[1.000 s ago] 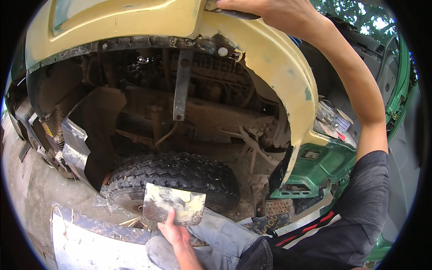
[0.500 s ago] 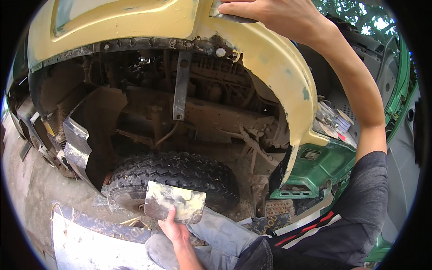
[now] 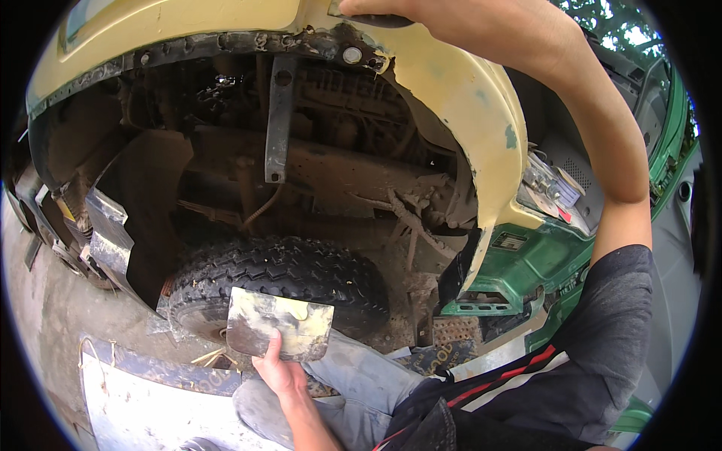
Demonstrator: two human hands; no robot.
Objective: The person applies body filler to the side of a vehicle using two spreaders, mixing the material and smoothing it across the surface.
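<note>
My right hand (image 3: 444,21) reaches up to the yellow, patchily painted vehicle body panel (image 3: 466,105) at the top, gripping a thin dark spreader (image 3: 376,19) against it, just above the torn rusty edge of the wheel arch. My left hand (image 3: 280,368) holds a flat metal plate (image 3: 289,319) smeared with pale yellow paste, low over my knee in front of the black tyre (image 3: 248,259). A metal strip (image 3: 277,143) hangs down inside the open arch. The top of my right hand is cut off by the picture's edge.
Green step panel (image 3: 519,270) at right, with cans and tools (image 3: 549,188) on a ledge above it. Bent metal liner (image 3: 109,233) at left of the arch. A white board (image 3: 150,406) lies on the concrete floor (image 3: 34,301), and an open grey door (image 3: 677,248) stands at far right.
The view has shifted, so the scene sits higher and further left. My right hand has moved the spreader slightly down the panel toward the rusty edge. My left hand still holds the plate.
</note>
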